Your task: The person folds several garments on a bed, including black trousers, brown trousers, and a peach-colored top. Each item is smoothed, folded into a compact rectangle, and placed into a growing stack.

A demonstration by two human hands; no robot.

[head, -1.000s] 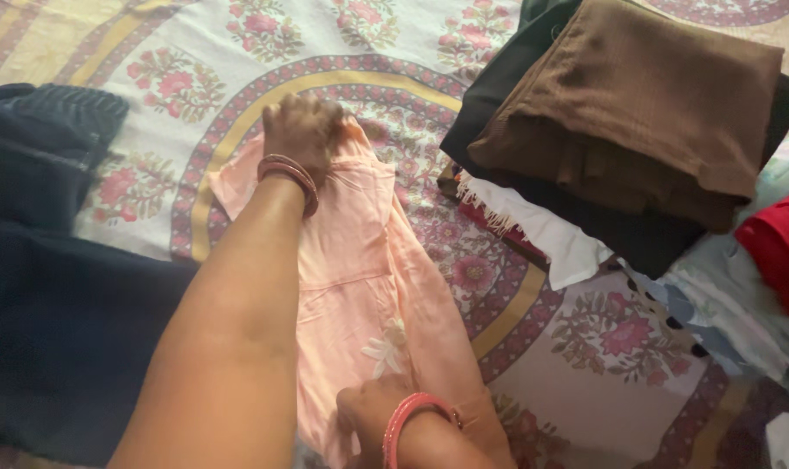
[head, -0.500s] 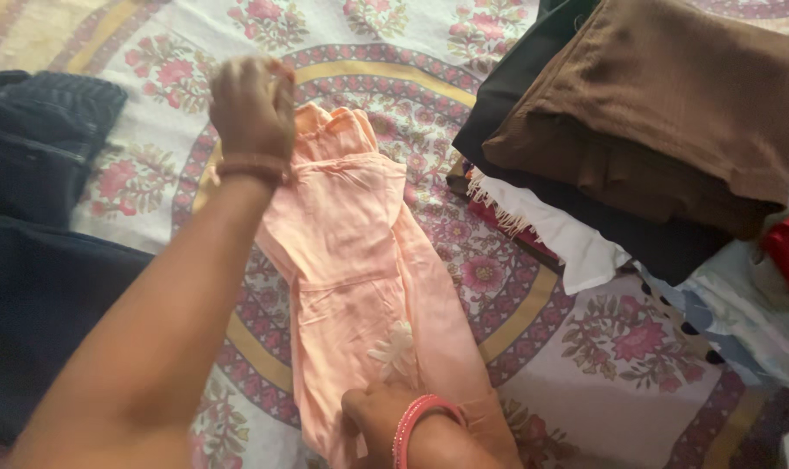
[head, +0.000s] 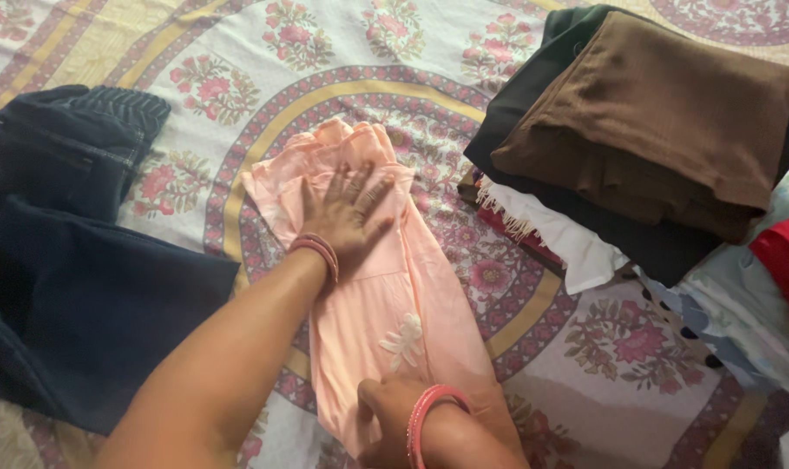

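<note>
The peach garment [head: 386, 295] lies on the patterned bedsheet [head: 637, 382] in the middle of the scene, already folded into a long narrow strip running from far to near, with a small pale bow on its front. The left hand [head: 347, 213] presses flat on its far end, fingers spread wide and holding nothing. The right hand [head: 403, 417] rests on the near end, fingers curled onto the cloth; whether they pinch it I cannot tell. By its shape the lengthwise folds look done and a crosswise fold remains. Dark jeans [head: 65, 252] lie unfolded at left; a finished folded stack [head: 655, 130], brown on top, sits far right. No packages, labels or signs show.
</note>
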